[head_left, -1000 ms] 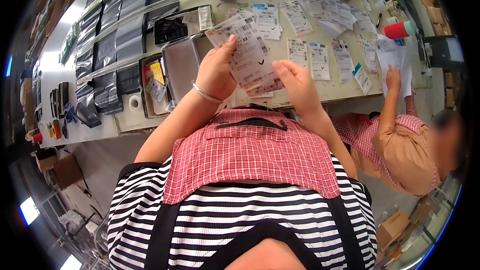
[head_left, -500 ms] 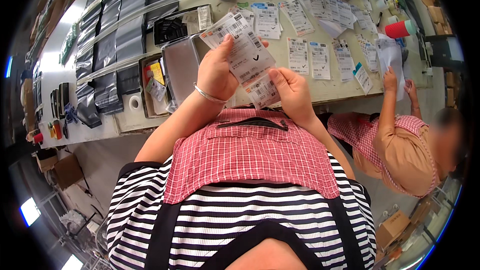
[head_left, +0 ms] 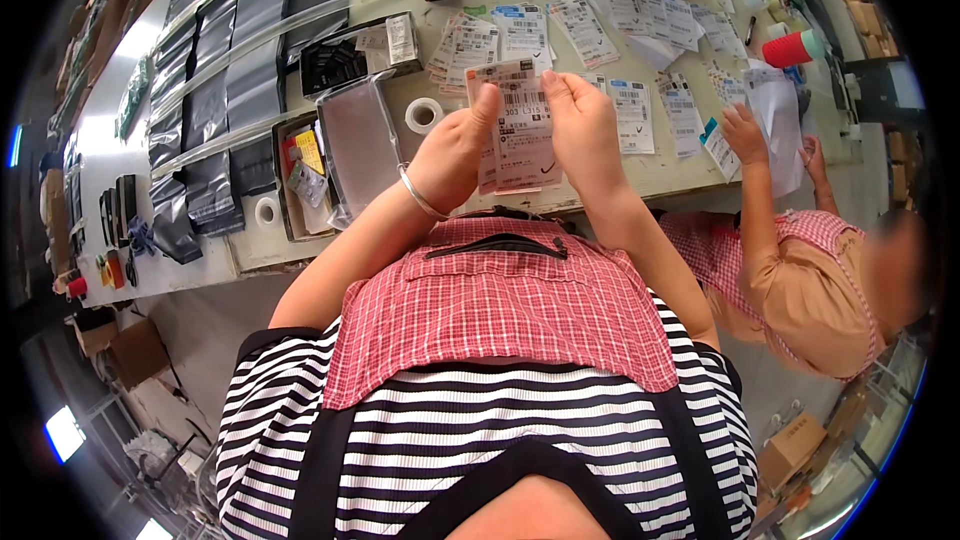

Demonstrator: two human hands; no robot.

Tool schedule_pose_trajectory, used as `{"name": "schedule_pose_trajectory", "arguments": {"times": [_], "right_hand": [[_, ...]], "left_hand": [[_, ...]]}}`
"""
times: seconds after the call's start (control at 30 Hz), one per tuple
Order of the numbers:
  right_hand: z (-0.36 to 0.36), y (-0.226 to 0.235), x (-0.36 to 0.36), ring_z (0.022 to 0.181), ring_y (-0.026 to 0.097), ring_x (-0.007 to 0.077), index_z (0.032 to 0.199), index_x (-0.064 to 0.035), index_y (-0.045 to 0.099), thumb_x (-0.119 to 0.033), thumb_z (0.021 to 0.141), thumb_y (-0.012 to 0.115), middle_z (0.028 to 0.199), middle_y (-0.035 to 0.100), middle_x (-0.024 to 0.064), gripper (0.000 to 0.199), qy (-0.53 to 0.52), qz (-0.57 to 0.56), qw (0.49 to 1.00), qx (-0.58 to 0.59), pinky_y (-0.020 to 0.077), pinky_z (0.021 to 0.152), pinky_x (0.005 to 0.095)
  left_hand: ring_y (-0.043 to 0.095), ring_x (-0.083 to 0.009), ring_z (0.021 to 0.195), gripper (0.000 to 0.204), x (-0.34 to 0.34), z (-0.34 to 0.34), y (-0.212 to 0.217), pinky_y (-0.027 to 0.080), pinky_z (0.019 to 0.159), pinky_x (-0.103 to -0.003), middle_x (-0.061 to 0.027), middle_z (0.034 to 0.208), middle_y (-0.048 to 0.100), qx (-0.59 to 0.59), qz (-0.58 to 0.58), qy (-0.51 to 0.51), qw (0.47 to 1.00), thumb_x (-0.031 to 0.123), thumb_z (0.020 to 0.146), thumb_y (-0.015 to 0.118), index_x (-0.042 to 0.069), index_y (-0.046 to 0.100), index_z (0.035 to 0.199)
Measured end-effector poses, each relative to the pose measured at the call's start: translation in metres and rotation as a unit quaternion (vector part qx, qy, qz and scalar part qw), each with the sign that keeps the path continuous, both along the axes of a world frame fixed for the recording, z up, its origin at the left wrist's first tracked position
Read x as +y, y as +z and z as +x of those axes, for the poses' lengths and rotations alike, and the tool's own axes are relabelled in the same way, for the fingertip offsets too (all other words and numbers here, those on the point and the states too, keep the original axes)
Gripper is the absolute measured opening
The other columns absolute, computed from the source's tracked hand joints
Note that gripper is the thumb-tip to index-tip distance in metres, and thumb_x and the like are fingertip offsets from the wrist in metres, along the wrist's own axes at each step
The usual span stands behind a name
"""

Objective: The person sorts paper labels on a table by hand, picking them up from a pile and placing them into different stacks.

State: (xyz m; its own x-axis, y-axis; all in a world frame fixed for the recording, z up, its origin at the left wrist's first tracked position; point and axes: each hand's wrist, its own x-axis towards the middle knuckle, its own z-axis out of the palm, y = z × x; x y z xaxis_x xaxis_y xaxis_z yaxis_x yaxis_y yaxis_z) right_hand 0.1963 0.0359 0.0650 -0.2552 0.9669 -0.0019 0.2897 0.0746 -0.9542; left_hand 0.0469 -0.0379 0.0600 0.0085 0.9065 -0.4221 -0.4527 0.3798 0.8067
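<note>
While a thin stack of printed labels is being held up over the near edge of the table, its left side is being gripped by the left hand, with the thumb being pressed onto the front. Over on the other side, the upper right edge is being pinched by the right hand, and most of both hands' other fingers are being hidden from view. Just beside the left hand, a white roll is being passed over, untouched. Beyond the hands, loose labels are being seen spread in overlapping groups. Off to the right, a white sheet is being flanked by a co-worker's hands; whether it is being gripped cannot be told.
</note>
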Motion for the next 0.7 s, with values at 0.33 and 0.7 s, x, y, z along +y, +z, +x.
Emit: {"name": "schedule_pose_trajectory", "arguments": {"times": [0.33,0.7], "right_hand": [[0.03,0.001,-0.03,0.065,0.045,0.0048,0.089,0.0038,0.064,-0.029,0.102,0.057,0.066,0.055,-0.0019,0.035,0.185,-0.073,0.974,0.109,0.0409,0.056,0.0267],[0.033,0.013,-0.031,0.064,0.047,0.0044,0.089,0.0044,0.064,-0.03,0.102,0.058,0.066,0.058,-0.0001,0.037,0.172,-0.13,0.974,0.064,0.0409,0.056,0.0248]], "left_hand": [[0.062,-0.0351,0.115,0.045,0.01,-0.019,-0.005,0.05,0.101,-0.047,-0.0227,0.125,0.062,-0.228,0.053,0.108,0.966,0.03,0.106,0.04,-0.005,0.049,0.132],[0.062,-0.033,0.115,0.044,0.01,-0.013,0.005,0.051,0.099,-0.045,-0.0208,0.126,0.061,-0.174,0.042,0.111,0.978,0.031,0.106,0.042,-0.004,0.05,0.131]]}}
